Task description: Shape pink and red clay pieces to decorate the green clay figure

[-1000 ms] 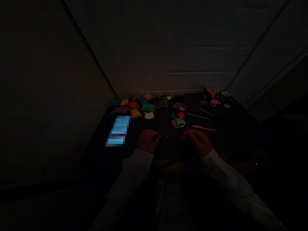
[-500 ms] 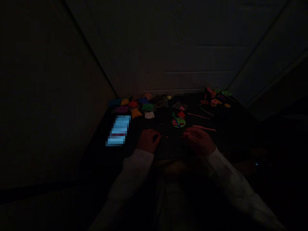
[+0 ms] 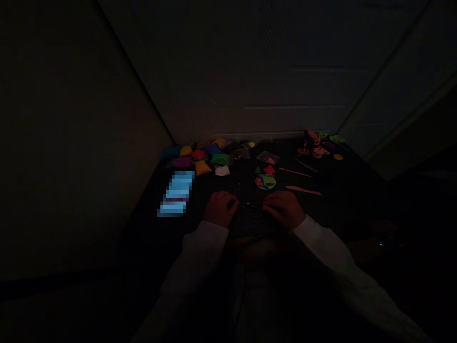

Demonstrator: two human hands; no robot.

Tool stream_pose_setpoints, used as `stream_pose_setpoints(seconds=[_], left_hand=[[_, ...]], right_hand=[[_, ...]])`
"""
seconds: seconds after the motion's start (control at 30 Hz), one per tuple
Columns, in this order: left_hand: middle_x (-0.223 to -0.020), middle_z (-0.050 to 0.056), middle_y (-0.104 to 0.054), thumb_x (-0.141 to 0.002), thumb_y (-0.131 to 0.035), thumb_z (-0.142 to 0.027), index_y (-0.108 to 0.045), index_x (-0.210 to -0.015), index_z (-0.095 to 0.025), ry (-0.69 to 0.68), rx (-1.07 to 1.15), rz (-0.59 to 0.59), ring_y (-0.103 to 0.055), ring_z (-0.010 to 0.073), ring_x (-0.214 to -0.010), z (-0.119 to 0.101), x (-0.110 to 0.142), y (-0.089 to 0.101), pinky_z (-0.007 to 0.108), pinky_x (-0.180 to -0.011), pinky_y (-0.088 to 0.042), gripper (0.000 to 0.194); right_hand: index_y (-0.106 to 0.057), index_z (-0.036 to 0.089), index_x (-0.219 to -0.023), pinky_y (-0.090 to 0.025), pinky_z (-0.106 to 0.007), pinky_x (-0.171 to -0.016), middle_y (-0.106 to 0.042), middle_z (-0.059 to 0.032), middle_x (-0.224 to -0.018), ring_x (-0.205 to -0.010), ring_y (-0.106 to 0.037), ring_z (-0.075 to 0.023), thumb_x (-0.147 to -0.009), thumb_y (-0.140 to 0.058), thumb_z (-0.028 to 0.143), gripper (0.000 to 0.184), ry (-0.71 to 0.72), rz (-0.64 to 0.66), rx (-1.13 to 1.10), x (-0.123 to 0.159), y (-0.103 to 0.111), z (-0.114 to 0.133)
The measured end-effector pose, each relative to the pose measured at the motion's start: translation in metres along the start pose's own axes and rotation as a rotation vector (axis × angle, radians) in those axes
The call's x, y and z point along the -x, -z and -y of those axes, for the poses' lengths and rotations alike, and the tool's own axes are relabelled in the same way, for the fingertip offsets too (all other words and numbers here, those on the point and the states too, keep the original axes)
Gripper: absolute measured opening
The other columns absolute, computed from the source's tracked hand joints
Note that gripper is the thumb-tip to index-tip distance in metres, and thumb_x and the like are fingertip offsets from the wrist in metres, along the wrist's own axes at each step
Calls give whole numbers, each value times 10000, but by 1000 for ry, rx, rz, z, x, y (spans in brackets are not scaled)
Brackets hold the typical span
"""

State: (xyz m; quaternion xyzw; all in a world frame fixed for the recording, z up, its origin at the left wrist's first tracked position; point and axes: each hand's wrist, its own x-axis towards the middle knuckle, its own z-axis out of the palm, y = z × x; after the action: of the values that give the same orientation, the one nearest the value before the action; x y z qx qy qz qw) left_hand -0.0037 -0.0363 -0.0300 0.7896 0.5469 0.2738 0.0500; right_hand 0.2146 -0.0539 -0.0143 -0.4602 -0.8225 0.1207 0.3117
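The scene is very dark. My left hand (image 3: 219, 209) rests on the dark table, thumb and forefinger pinched together; whatever is between them is too small to tell. Facing it, my right hand (image 3: 285, 208) has its fingertips closed on the tabletop, with a small pink bit of clay (image 3: 264, 207) at their tips. One small pink ball (image 3: 248, 203) lies on the table between both hands. Just beyond my right hand sits a round green clay disc (image 3: 272, 182) with blue and pink shapes and a red-roofed little house (image 3: 269, 169) at its back edge.
Bags of coloured clay (image 3: 203, 167) lie at the back left. A phone with a bright, blurred screen (image 3: 177, 193) is left of my left hand. Pink tools (image 3: 303, 190) lie to the right, and several clay figures (image 3: 317, 151) stand at the back right, near the wall.
My right hand has moved left and come down over the spot where a small pink bit lay. My left hand and the green disc have stayed put.
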Motion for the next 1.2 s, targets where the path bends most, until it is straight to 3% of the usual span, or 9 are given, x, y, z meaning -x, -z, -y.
stream_pose_setpoints(seconds=[0.07,0.17,0.4,0.93,1.07,1.2], left_hand=[[-822,41,-601,-749,-487,-266,-599,-765,-194,-1,2,6,-512,178,-813,0,0,0,334,-757,-399,134],[-820,40,-604,-749,-487,-261,-600,-764,-193,-7,4,15,-516,177,-817,0,0,1,334,-767,-394,133],[-828,46,-602,-750,-485,-263,-603,-772,-187,-2,0,11,-515,181,-816,0,0,0,335,-764,-391,143],[-816,37,-601,-748,-488,-254,-594,-769,-194,-7,10,10,-516,173,-803,0,0,0,331,-757,-395,124],[-821,38,-598,-752,-485,-262,-597,-774,-194,-12,10,11,-515,173,-810,0,0,1,330,-762,-392,133],[-814,45,-597,-746,-493,-263,-599,-769,-188,-12,7,2,-514,182,-805,1,0,0,339,-755,-392,132]], right_hand=[[-631,244,-883,-283,-395,-844,-612,-34,-952,-942,-496,-183,-790,-489,338,194,34,32,184,-2,-5,0],[-617,278,-933,-242,-413,-846,-598,-22,-1009,-968,-469,-191,-805,-467,319,201,42,75,286,-5,-9,-1],[-599,308,-964,-224,-411,-850,-587,22,-1044,-979,-450,-195,-817,-437,358,224,-5,114,302,-6,-12,-3],[-563,246,-1035,-229,-398,-872,-557,-51,-1048,-981,-457,-188,-777,-481,387,305,81,5,263,12,2,-9],[-594,287,-991,-216,-418,-865,-560,-39,-996,-922,-469,-180,-802,-442,354,252,122,53,278,17,5,-4],[-548,303,-1074,-214,-441,-852,-513,-47,-1096,-975,-427,-211,-803,-432,361,300,158,112,339,18,5,1]])
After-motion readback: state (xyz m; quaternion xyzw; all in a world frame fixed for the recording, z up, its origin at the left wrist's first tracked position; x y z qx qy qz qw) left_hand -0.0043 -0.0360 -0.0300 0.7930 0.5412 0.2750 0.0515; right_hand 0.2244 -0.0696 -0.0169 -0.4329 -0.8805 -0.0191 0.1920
